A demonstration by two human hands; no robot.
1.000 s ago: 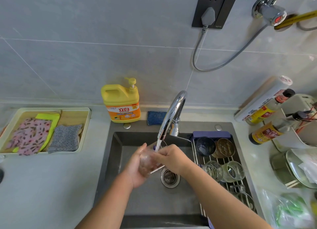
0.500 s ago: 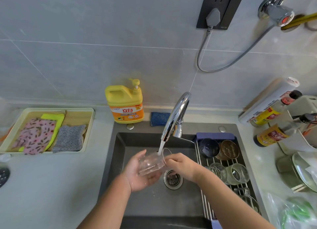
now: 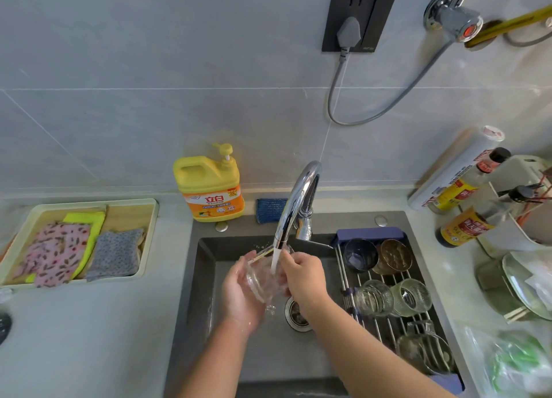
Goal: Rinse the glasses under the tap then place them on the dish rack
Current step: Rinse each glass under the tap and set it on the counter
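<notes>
A glass point(image 3: 263, 278) sits under the tap point(image 3: 294, 206), over the sink point(image 3: 209, 278), with water running into it. The left hand point(image 3: 240, 296) cups it from below, fingers curled around it. The right hand point(image 3: 304, 275) pinches its rim. More glasses lie on the rack point(image 3: 385, 281).

Yellow detergent bottle point(image 3: 210, 185) with orange label; blue sponge point(image 3: 270, 210) at its three o'clock; pink speckled cloth point(image 3: 55, 253); grey dotted cloth point(image 3: 115, 254); chrome tap point(image 3: 295, 202); dark grey sink point(image 3: 209, 278).
</notes>
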